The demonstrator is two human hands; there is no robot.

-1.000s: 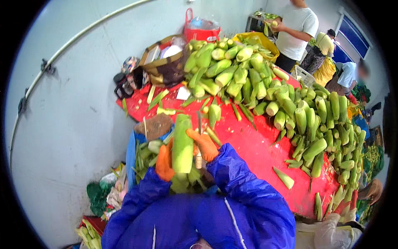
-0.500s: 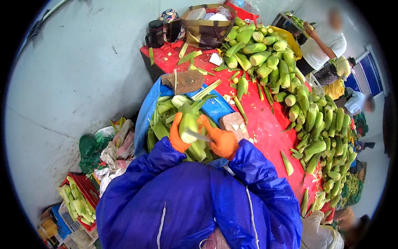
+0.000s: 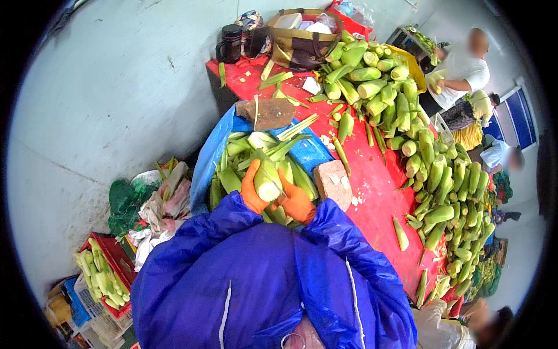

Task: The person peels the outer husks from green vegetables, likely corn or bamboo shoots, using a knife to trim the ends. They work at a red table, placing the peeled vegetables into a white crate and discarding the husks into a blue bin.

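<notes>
Corn ear point(image 3: 268, 185) held over blue liner point(image 3: 203, 174) of husks; long axis runs away from the wearer, pale cut end toward the body. Orange-gloved left hand point(image 3: 253, 188) curled along its side, right hand point(image 3: 297, 202) closed on knife point(image 3: 279, 184). Red tabletop point(image 3: 372, 212) bears piled corn point(image 3: 433, 174); pale wall point(image 3: 116, 110) at left.

The held corn point(image 3: 266, 176) has tilted, cut end point(image 3: 269, 192) showing.

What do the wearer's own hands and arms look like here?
The left hand and right hand both wear plain orange gloves; I can make out no markings on them. Loose, slightly shiny, deep blue sleeves cover the arms down to the gloves, creased and puffed.
</notes>
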